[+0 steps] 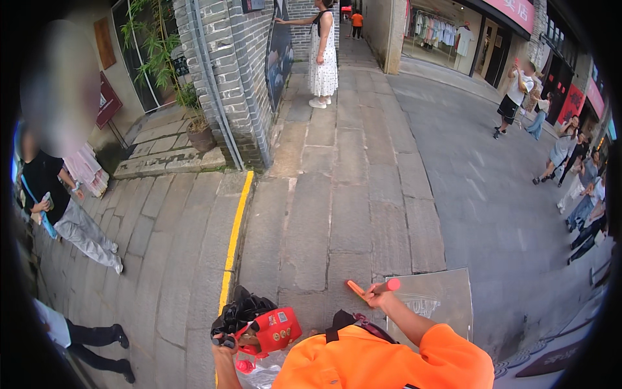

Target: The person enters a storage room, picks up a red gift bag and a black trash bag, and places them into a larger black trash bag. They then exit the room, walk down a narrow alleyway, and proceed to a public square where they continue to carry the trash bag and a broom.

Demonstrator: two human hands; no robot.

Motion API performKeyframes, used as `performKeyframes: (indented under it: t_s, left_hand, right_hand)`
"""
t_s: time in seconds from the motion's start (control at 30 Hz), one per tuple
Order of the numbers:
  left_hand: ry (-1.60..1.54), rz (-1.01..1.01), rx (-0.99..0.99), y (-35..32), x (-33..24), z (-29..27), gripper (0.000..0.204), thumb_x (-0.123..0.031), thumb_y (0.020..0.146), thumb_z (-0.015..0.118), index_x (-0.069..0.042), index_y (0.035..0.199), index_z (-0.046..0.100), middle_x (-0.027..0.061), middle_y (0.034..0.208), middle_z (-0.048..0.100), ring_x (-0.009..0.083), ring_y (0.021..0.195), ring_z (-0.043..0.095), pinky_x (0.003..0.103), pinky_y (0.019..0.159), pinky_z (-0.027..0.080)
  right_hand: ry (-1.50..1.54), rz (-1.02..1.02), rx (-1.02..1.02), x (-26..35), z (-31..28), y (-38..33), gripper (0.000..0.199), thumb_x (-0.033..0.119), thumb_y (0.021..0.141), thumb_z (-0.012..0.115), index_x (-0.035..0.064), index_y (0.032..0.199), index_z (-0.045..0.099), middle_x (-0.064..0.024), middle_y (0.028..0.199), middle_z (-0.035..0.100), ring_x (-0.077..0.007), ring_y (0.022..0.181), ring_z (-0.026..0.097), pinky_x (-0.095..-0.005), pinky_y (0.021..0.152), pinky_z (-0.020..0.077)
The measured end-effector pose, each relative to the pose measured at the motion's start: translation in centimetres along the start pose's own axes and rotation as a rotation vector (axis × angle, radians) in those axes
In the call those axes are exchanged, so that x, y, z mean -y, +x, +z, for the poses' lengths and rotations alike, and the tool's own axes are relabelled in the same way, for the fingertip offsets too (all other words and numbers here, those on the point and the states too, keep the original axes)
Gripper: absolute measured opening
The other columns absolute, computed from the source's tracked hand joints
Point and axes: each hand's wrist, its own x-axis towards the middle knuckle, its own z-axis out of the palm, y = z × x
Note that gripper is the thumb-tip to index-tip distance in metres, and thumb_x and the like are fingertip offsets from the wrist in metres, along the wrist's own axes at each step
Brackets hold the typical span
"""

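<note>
My right hand (376, 297) is closed around an orange-red stick-like tool (355, 288), whose rounded red end shows above the wrist; its exact kind I cannot make out. At the lower left, my left hand (225, 343) is closed on a dark handle-like thing (228, 340), partly hidden. Beside that hand is a crumpled black plastic bag (243, 308). Against the bag sits a red paper-like bag or box (277, 329) with round stickers. Below them are a bottle's pink-red cap (245, 366) and some clear plastic (265, 375).
A flat grey panel (453, 295) lies by my right arm. A yellow-edged step (233, 253) runs along the left of the stone paving. Ahead, a person in a white dress (322, 61) touches a brick-wall board. Other people stand or walk at both sides. A potted bamboo (199, 137) stands at the left.
</note>
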Motion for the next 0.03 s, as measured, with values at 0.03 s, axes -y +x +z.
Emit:
performKeyframes:
  t_s: [0.03]
  left_hand:
    - [-0.021,-0.004,-0.008,0.33,-0.41,-0.50,0.038,-0.018,0.065,0.050,-0.003,0.099,0.050,0.0127,0.079,0.058,0.0200,0.051,0.053,0.031,0.045,0.049]
  right_hand:
    - [0.029,-0.054,-0.003,-1.08,1.53,-0.40,0.013,0.012,0.071,0.040,0.0008,0.077,0.037,0.0001,0.044,0.038,-0.0110,0.034,0.041,-0.0221,0.032,0.0268]
